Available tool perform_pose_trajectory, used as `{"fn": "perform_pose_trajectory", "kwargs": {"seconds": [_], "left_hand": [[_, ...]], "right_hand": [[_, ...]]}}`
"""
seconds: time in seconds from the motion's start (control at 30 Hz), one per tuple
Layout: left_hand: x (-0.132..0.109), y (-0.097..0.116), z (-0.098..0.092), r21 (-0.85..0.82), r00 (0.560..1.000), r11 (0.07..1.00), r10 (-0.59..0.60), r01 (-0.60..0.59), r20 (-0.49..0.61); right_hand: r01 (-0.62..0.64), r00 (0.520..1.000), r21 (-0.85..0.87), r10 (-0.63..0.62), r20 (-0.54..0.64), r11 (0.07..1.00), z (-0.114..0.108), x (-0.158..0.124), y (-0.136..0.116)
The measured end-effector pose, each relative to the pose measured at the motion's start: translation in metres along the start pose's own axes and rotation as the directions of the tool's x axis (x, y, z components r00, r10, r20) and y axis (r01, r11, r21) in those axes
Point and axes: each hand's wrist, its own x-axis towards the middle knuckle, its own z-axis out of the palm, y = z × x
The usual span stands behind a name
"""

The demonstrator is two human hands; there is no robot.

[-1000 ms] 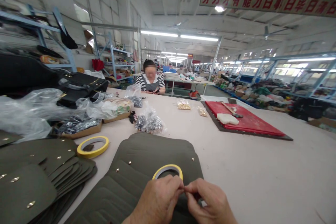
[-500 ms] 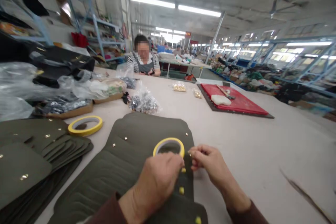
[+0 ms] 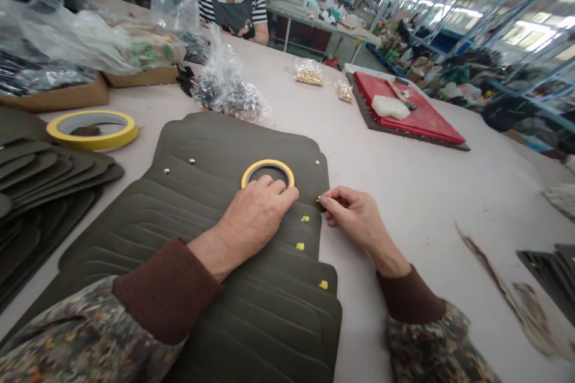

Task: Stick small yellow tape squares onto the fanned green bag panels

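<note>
A stack of olive-green quilted leather panels (image 3: 215, 209) lies on the table before me, with small brass studs and bits of yellow tape (image 3: 300, 246) along the right edge. My left hand (image 3: 256, 215) rests palm down on the top panel, fingers curled at a small yellow tape roll (image 3: 268, 166). My right hand (image 3: 354, 215) pinches a tiny yellowish piece, too small to name, at the panel's right edge.
A bigger yellow tape roll (image 3: 92, 128) and another pile of green panels (image 3: 40, 167) lie at the left. Plastic bags of hardware (image 3: 229, 93) and cardboard trays (image 3: 54, 96) sit behind. A red mat (image 3: 411, 114) lies at the right. A person in a striped shirt (image 3: 231, 3) sits across the table.
The camera has tipped down toward the table. My hands have parted: the left has settled flat by the small tape roll and the right has moved to the panel's edge.
</note>
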Motion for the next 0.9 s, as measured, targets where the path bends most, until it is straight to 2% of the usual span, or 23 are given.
{"fn": "perform_pose_trajectory", "kwargs": {"seconds": [0.17, 0.27, 0.37, 0.47, 0.53, 0.6, 0.73, 0.83, 0.9], "left_hand": [[0.0017, -0.0009, 0.0003, 0.012, 1.0, 1.0, -0.007, 0.007, 0.014], [0.002, -0.0008, 0.0002, -0.004, 1.0, 1.0, -0.011, 0.011, 0.015], [0.0026, -0.0011, -0.0005, -0.02, 1.0, 1.0, -0.005, 0.005, 0.005], [0.004, -0.0023, -0.0015, -0.033, 1.0, 0.999, 0.0, 0.0, 0.009], [0.005, -0.0038, -0.002, -0.05, 1.0, 0.999, 0.007, -0.006, 0.006], [0.0054, -0.0053, -0.0026, -0.077, 1.0, 0.997, 0.019, -0.019, -0.007], [0.0029, -0.0075, -0.0053, -0.142, 0.996, 0.987, 0.072, -0.079, -0.057], [-0.0005, -0.0086, -0.0071, -0.16, 0.99, 0.98, 0.108, -0.121, -0.089], [-0.0024, -0.0102, -0.007, -0.181, 0.986, 0.975, 0.104, -0.126, -0.127]], "right_hand": [[0.08, 0.994, -0.205, -0.094, -0.062, 0.975, 0.0051, 0.0028, -0.0026], [0.072, 0.994, -0.256, -0.089, -0.057, 0.964, 0.0065, 0.0062, -0.0025], [0.009, 0.999, -0.214, -0.019, -0.044, 0.977, 0.0049, 0.0078, -0.0012], [-0.089, 0.993, -0.06, 0.084, -0.078, 0.994, 0.001, 0.005, 0.0008], [-0.107, 0.992, 0.03, 0.109, -0.07, 0.994, -0.0007, 0.0016, 0.0022], [-0.059, 0.996, 0.013, 0.06, -0.06, 0.998, -0.0004, -0.0011, 0.0031], [0.059, 0.993, -0.228, -0.081, -0.088, 0.972, 0.0061, 0.0002, 0.0011], [0.079, 0.989, -0.321, -0.115, -0.097, 0.944, 0.0087, 0.0034, -0.0026], [0.096, 0.992, -0.322, -0.118, -0.049, 0.942, 0.0059, 0.0033, -0.0048]]}}
